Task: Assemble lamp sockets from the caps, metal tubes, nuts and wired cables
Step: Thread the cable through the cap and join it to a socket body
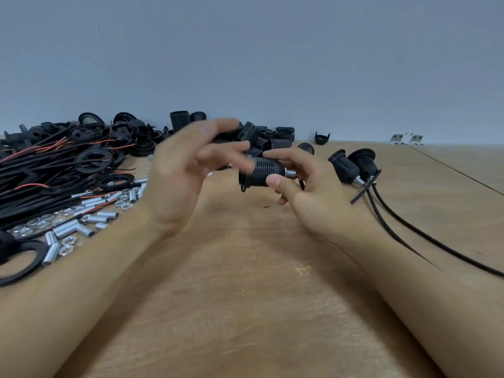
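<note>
Right hand (297, 186): thumb and curled fingers pinching a black threaded socket (261, 171), held above the tabletop (245, 296) at centre frame. Silver metal tube (290, 174) protruding from the socket's narrow end, beside the index finger; cable exit mostly hidden behind the palm.

Left hand (188, 170): fingers spread and loosely extended, blurred, fingertips at or near the socket's wide end; actual contact impossible to confirm. Nothing visibly gripped.

Two finished sockets (354, 166) lying just right of the right hand, black cables (409, 230) trailing toward the right edge and cut off there.

Left side: tangle of wired cables (41, 170) with red conductors, mixed with flat black rings (92, 158), partly cut off by the frame edge. Loose metal tubes and nuts (90, 214) scattered in front of it. Pile of threaded shells (264, 137) behind the hands, partly hidden by the left fingers. Single cap (321, 138) upturned near the wall. Two small metal brackets (406, 138) at far right, detail too small to resolve.
</note>
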Motion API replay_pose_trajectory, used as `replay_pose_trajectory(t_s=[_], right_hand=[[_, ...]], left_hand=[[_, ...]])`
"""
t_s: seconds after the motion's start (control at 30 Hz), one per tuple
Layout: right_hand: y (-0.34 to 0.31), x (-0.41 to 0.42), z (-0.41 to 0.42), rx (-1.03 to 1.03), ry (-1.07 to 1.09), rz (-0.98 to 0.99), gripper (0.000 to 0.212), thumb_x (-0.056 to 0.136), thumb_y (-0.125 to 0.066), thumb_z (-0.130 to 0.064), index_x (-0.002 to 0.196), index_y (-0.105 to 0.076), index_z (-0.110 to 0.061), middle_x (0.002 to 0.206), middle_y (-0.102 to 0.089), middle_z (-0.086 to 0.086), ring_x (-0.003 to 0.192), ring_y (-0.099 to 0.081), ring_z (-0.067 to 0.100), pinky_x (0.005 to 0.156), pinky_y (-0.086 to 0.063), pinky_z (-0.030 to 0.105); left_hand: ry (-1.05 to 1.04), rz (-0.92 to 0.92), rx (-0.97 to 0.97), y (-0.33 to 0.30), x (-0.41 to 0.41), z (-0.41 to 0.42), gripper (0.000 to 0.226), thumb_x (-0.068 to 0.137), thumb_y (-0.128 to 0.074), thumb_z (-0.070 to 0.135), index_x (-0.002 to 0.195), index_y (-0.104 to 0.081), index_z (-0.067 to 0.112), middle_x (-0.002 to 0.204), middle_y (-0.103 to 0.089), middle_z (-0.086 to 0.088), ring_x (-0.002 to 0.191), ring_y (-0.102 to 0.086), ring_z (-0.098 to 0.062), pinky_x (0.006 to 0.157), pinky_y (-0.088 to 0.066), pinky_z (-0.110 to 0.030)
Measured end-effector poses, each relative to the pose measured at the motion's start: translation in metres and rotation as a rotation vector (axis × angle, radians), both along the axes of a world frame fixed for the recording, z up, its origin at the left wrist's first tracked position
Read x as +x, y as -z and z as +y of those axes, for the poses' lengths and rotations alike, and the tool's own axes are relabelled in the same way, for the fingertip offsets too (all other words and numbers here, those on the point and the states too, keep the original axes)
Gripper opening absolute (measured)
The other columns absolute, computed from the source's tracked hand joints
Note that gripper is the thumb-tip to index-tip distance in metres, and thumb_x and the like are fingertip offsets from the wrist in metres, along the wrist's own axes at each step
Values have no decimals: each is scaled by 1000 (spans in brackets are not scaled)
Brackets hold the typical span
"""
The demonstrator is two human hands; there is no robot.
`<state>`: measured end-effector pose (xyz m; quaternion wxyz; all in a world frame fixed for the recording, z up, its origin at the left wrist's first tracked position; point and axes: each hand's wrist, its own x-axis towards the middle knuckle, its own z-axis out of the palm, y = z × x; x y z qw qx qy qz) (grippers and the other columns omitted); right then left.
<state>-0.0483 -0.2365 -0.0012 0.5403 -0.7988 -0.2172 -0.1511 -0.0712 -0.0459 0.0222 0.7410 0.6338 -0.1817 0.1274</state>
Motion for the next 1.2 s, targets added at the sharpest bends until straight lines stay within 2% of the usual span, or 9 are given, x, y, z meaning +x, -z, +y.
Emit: replay_pose_trajectory(t_s=[0.07,0.23,0.4,0.63,0.73,0.83,0.9,1.0,1.2], right_hand=[[-1,0,1,11,9,-7,31,89,-66,-11,113,-66,-31,100,-67,-8,82,-63,17,75,-57,48],[-1,-1,2,-9,25,-8,31,85,-65,-22,114,-66,-32,97,-66,-17,92,-62,6,79,-57,43],[-1,-1,0,-43,96,-151,34,89,-69,-12,120,-64,-24,105,-63,-18,82,-58,1,75,-47,18],[-53,-26,-14,-73,424,-1187,26,88,-67,10,113,-63,14,109,-56,21,89,-58,16,81,-45,7],[-71,-22,-36,-164,630,-1394,21,90,-66,8,110,-65,11,105,-60,24,88,-59,19,80,-45,9],[-68,-12,-58,-385,861,-1259,22,97,-62,-8,116,-72,-10,111,-69,13,83,-64,31,60,-46,26],[-57,-4,-64,-531,937,-904,28,97,-61,-16,123,-67,-20,119,-66,7,87,-61,33,58,-36,31],[-32,16,-69,-590,875,-395,36,95,-58,-11,130,-55,-16,129,-52,11,94,-60,36,64,-35,36],[-10,42,-75,-732,995,-38,34,99,-49,-29,119,-50,-1,118,-59,22,113,-49,41,78,-34,40]], left_hand=[[-43,-17,-75,-4,0,4,39,95,-41,36,106,-68,11,72,-74,-7,101,-70,-27,87,-53,-33],[-117,14,150,7,2,-4,27,92,-58,25,117,-65,17,111,-74,-1,114,-65,-19,100,-50,-45],[-117,-75,-168,-6,0,5,28,90,-49,28,96,-68,8,71,-74,-8,78,-70,-28,76,-54,-30],[-309,-98,118,11,7,1,14,97,-55,9,95,-68,16,65,-71,0,60,-61,-11,61,-47,-20],[-322,-181,329,19,6,-2,13,95,-59,13,97,-66,23,69,-72,5,64,-62,-7,62,-47,-16],[-321,-272,581,26,3,-4,15,94,-62,11,97,-68,25,72,-71,7,61,-56,-9,56,-38,-9],[-259,-290,724,30,2,-5,16,93,-63,12,102,-68,24,75,-69,8,65,-56,-10,57,-40,-10],[-196,-277,884,34,5,-4,22,93,-65,18,113,-65,27,85,-68,12,80,-58,-3,67,-46,-14],[-220,-240,1052,39,13,9,13,93,-63,25,103,-71,23,92,-63,19,95,-51,14,72,-37,1]])
